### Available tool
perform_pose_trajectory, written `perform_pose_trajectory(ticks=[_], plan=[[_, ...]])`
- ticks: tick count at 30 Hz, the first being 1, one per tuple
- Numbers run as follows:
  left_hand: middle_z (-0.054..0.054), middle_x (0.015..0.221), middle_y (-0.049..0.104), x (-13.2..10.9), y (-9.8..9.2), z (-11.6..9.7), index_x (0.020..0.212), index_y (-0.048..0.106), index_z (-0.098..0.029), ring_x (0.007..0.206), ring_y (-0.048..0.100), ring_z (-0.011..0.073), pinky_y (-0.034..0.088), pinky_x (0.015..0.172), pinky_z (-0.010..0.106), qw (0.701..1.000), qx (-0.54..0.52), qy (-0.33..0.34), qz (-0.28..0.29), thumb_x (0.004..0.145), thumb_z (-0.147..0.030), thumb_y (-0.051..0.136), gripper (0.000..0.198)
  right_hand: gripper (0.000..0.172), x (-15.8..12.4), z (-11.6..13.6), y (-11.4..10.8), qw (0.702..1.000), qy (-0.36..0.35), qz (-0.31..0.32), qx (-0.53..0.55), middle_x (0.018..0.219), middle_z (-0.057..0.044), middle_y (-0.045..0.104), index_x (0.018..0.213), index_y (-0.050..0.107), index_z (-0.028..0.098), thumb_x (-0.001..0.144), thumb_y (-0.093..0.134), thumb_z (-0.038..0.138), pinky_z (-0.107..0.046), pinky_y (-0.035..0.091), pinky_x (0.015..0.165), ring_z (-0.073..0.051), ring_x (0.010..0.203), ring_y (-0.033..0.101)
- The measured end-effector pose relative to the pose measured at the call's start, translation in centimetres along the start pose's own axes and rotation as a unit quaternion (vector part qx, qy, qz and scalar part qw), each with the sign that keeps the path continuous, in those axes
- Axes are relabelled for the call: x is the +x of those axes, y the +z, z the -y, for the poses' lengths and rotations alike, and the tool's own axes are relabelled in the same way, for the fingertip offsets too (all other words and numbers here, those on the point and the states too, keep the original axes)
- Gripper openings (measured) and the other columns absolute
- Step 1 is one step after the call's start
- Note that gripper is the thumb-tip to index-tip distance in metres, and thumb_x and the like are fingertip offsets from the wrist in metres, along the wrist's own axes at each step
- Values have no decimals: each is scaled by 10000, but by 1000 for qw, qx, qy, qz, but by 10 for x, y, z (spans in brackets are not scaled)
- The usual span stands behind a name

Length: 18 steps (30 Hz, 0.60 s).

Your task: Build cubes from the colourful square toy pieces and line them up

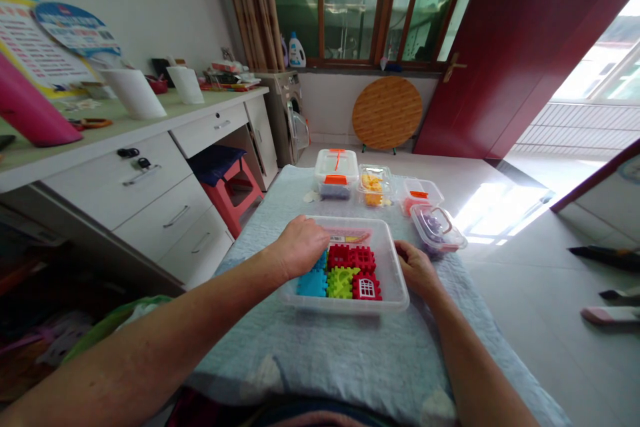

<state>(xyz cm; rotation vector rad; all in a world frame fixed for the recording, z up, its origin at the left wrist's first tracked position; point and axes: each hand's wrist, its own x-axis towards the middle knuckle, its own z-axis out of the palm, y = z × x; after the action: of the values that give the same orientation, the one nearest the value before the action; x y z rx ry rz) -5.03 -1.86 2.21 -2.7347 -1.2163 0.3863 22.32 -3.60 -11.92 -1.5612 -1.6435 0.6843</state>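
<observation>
A clear plastic box [393, 293] stands on the cloth-covered table in front of me. Inside lie blue interlocking blocks [312, 283], a lime-green block [341, 283], red blocks [345, 257] and a red block with a white window [367, 288]. Over the box's left side, my left hand [306, 245] is closed with its fingers pointing down by the blue blocks; what they hold is hidden. My right hand [419, 269] is curled against the right wall of the box. A printed label [350, 237] shows at the box's far end.
Beyond the box stand a lidded container with orange clips [337, 173], a tub of yellow pieces [374, 185], a tub with orange-red contents [421, 195] and a tub of purple pieces [437, 228]. A pink stool [230, 193] is left of the table [320, 360].
</observation>
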Motion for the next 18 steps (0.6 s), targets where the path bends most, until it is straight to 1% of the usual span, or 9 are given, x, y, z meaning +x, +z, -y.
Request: perform_pose_trajectory(ticks=[2,5,7,9,13,18], plan=[[77,938,735,-4,-1,1,882,687,-198,933,659,261,478,815,359,1000,-2,0,-11,750,-206,655,136,342,0,1,0,1000,0,-1,0,881,-68,735,1000,721,168,776,511,318,-309,525,721,-218,801,655],[77,947,735,-5,0,3,966,661,-194,927,662,260,487,807,359,1000,0,-3,-29,744,-213,667,223,330,0,1,0,1000,-2,-5,2,856,-65,735,983,725,171,766,526,319,-306,525,715,-220,797,653],[71,945,739,-3,2,4,1017,645,-199,914,671,257,496,806,357,1000,3,2,-25,738,-212,670,281,327,0,1,0,1000,-4,-7,6,850,-65,734,984,723,171,767,530,321,-305,526,711,-223,803,653],[64,930,744,1,4,4,1002,655,-208,902,681,252,503,807,348,1000,7,13,-9,726,-210,676,277,327,0,-1,1,1000,-8,-8,13,847,-67,734,991,720,170,770,532,321,-306,528,707,-226,810,654],[79,896,753,10,8,0,904,703,-208,878,697,262,517,790,348,1000,13,20,10,723,-176,654,190,321,0,-3,2,1000,-14,-5,25,859,-71,735,997,716,168,778,533,315,-310,532,708,-228,817,656],[89,908,756,12,4,-2,918,730,-214,866,701,268,531,764,343,1000,10,18,24,736,-169,630,212,301,0,-5,2,999,-17,-7,38,870,-73,739,989,719,178,767,553,295,-321,536,716,-235,829,659]])
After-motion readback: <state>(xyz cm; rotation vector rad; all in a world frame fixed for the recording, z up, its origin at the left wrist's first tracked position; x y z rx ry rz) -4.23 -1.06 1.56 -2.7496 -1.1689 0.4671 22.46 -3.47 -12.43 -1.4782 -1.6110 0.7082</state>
